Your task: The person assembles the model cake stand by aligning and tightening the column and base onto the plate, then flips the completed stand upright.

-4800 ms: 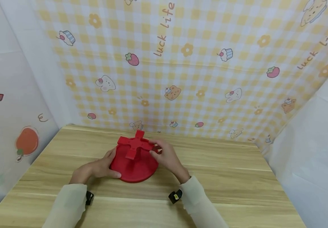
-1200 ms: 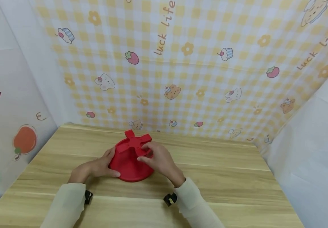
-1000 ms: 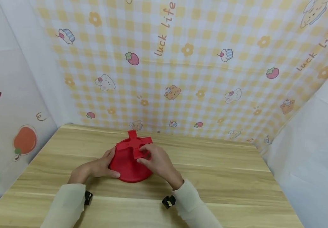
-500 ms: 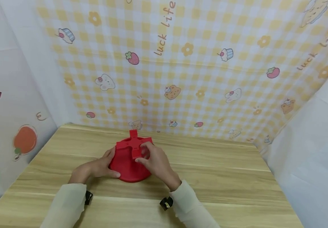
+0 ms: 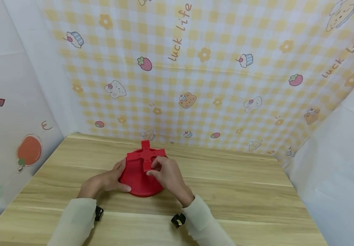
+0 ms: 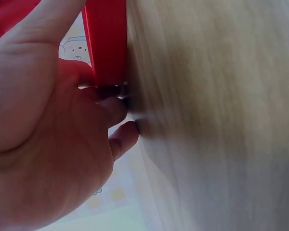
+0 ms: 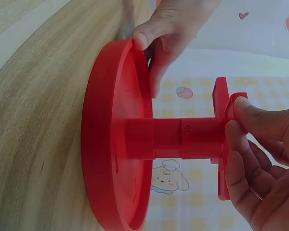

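A red plastic stand is upright on the table, with a round rimmed base (image 5: 141, 186), a column (image 7: 168, 138) marked "35" and a four-armed cross top (image 5: 145, 155). My left hand (image 5: 110, 179) grips the left rim of the base, its thumb over the near edge. In the left wrist view, the fingers of that left hand (image 6: 62, 130) reach down along the base's side. My right hand (image 5: 168, 173) pinches the near arm of the cross between thumb and fingers. The right wrist view shows this right hand (image 7: 260, 163) at the cross, away from the base.
The stand is on a wood-grain table (image 5: 232, 191), near its back edge. A yellow checked cloth (image 5: 195, 78) hangs behind, and white sheets (image 5: 16, 112) close off both sides. A black device (image 5: 178, 220) is strapped at each wrist.
The cross top has turned clockwise as seen from above. My right hand has travelled from the cross's right side round to the near arm. My left hand keeps its place on the base.
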Demonstrator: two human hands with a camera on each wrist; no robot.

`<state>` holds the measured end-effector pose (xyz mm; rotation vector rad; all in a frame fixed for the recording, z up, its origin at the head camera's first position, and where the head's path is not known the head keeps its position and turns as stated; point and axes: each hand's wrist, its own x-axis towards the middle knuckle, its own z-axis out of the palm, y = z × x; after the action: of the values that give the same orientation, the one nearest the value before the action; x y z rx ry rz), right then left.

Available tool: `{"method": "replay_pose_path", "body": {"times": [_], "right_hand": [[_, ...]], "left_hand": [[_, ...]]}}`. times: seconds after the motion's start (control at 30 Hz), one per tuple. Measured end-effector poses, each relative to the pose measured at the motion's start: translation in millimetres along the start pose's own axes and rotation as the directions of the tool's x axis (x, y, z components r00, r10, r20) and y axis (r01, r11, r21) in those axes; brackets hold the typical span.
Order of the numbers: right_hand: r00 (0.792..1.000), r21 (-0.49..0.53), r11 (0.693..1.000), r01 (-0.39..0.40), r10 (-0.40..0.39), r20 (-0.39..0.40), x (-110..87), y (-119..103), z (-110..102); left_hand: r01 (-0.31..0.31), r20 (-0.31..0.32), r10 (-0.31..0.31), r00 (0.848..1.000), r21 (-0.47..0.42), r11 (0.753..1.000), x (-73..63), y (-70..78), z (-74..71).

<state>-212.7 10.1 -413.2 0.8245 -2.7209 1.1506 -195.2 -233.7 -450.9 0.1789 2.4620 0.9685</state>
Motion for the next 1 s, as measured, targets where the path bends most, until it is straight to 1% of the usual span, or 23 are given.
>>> {"method": "replay_pose_path", "body": {"times": [0.2, 0.47, 0.57, 0.67, 0.77, 0.87, 1.0], "right_hand": [[1.000, -0.032, 0.999, -0.003, 0.003, -0.025, -1.2, -4.2, 3.3], [0.998, -0.112, 0.994, 0.002, -0.009, -0.065, -0.2, -10.0, 6.4], [0.997, -0.113, 0.994, -0.012, 0.004, -0.074, 0.2, -10.4, 7.4], [0.997, -0.109, 0.994, -0.006, -0.002, -0.079, 0.3, -8.1, 8.5], [0.997, -0.104, 0.994, 0.027, -0.034, -0.066, 0.1, -4.1, 8.0], [0.997, -0.093, 0.994, 0.060, -0.064, -0.036, -1.1, 0.2, 5.6], [0.998, -0.049, 0.997, 0.064, -0.064, 0.000, -5.1, 7.9, -0.9]], "left_hand": [[0.026, -0.005, -0.026, 1.000, -0.002, 1.000, -1.3, 2.0, 1.2], [0.058, 0.001, -0.058, 0.998, 0.023, 0.998, 2.2, 3.9, 1.9], [0.065, 0.007, -0.065, 0.998, 0.017, 0.998, 3.8, 4.6, 1.9], [0.065, 0.011, -0.065, 0.998, 0.017, 0.998, 3.7, 4.0, 1.0], [0.070, 0.018, -0.070, 0.997, 0.015, 0.997, 2.6, 4.1, -0.9], [0.081, 0.026, -0.081, 0.996, 0.011, 0.997, 1.6, 4.4, -2.1], [0.068, 0.032, -0.068, 0.997, 0.001, 0.998, 2.7, 5.0, -1.1]]}}
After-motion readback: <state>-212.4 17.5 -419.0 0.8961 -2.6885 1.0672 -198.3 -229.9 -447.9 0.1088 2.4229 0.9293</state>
